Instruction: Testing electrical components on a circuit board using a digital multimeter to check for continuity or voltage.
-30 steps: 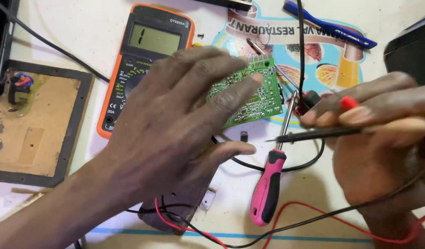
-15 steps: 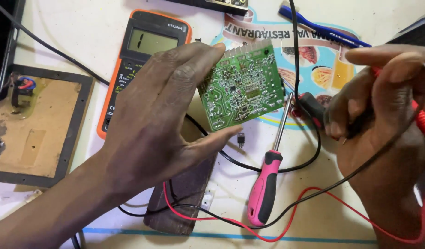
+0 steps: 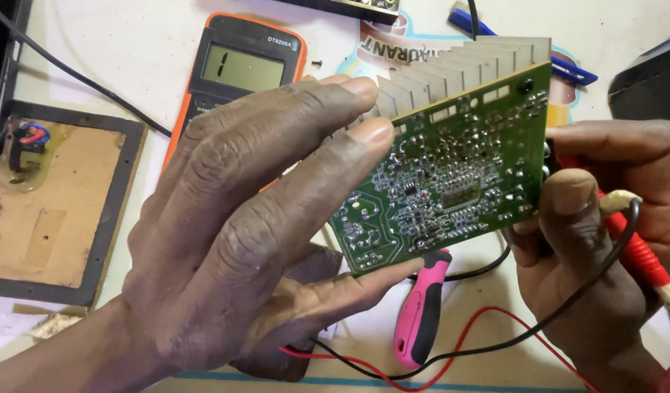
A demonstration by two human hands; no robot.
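Green circuit board: lifted above table centre, solder side up. Left hand: fingers extended, pinching left edge. Right hand: gripping right edge, red probe tucked inside. Orange multimeter: far left.

Between my left hand and right hand the board fills the gap. Below it I see leads and a screwdriver crossing the table. Meter blocks beyond my left fingers; bare table shows far left of it.

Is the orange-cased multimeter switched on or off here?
On: the orange-cased multimeter lies flat on the table, and its grey display shows a dark digit.
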